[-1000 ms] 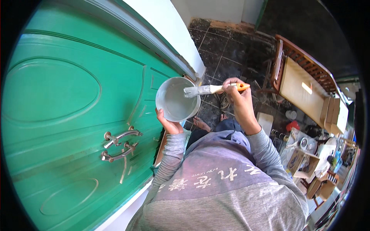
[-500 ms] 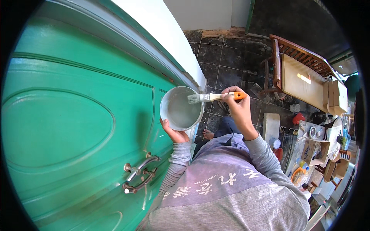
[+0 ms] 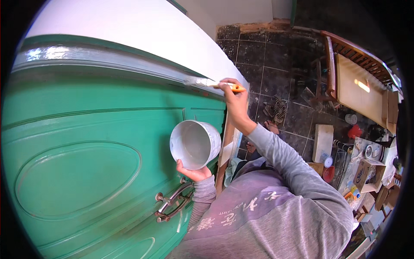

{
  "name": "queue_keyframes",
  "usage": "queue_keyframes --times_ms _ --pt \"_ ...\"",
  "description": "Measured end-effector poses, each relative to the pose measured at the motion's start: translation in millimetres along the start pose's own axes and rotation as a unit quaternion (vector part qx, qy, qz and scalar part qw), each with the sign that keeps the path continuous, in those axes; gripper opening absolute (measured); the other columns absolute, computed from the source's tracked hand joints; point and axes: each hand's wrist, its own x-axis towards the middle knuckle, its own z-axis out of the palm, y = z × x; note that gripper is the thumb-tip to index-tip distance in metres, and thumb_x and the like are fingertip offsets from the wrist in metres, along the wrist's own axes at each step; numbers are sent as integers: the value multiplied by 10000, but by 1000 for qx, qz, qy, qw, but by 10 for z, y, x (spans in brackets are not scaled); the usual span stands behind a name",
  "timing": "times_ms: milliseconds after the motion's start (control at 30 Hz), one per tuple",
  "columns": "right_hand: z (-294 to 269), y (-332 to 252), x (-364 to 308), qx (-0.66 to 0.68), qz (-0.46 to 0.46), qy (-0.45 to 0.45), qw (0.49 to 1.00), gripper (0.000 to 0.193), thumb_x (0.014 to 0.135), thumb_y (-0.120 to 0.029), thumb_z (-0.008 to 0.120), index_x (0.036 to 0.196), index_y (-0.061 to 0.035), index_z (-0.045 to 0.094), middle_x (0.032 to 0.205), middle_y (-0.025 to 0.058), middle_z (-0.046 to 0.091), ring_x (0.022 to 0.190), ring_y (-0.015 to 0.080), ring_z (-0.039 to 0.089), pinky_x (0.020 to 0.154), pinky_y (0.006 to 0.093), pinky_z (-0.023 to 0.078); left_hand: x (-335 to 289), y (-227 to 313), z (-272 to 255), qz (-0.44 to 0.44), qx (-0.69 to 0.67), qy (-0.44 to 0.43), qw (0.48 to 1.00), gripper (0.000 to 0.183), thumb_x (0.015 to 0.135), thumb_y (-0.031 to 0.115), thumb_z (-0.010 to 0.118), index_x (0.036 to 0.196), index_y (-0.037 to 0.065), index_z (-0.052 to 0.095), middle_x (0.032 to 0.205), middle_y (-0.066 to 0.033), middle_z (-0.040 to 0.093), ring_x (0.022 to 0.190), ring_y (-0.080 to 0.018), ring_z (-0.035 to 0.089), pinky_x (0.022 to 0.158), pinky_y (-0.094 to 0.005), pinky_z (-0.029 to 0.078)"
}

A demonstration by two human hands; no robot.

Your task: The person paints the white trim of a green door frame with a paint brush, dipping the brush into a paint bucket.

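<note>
My left hand (image 3: 195,172) grips a white paint pot (image 3: 216,144) from below, its thumb on the near rim, in front of the green door (image 3: 77,168). Greyish white paint coats the pot's inside. With my right hand (image 3: 236,100) I hold a paintbrush (image 3: 225,86) by its orange-tipped handle, fingers closed round it. The bristles, pale with paint, lie against the grey door frame (image 3: 116,65), which looks wet and shiny farther left. Between frame and room rises a white wall (image 3: 142,32).
Curved metal door handles (image 3: 174,200) stick out below the pot. A wooden bench (image 3: 358,82) stands on the dark tiled floor (image 3: 276,60) to the right. A crumpled striped cloth (image 3: 276,108) lies near my feet. Cartons and clutter, including a cardboard box (image 3: 366,175), crowd the lower right.
The brush has left the pot and moved up and left onto the door frame. My left hand and the pot sit slightly lower in view, and the view has shifted.
</note>
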Motion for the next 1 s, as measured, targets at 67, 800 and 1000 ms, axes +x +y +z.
queue_keyframes --times_ms 67,800,1000 --pt "160 65 48 34 8 4 999 140 853 -122 689 934 -16 647 865 21 643 773 85 586 705 218 466 -15 56 -85 1 0 11 1000 653 795 546 541 1317 155 500 1311 -54 537 1203 -272 516 919 -463 449" --pt "-396 1102 277 -148 -61 160 974 112 826 -109 682 856 -4 657 783 30 645 731 78 557 683 230 450 -18 247 -303 -6 31 16 999 668 785 536 560 1315 135 496 1306 -75 528 1206 -297 504 936 -482 433" --pt "108 581 59 -183 -136 83 970 132 827 -136 682 888 -22 658 764 40 637 738 85 562 681 262 460 -27 272 -358 -2 36 29 999 667 781 530 559 1312 131 497 1313 -81 519 1209 -304 499 940 -491 420"
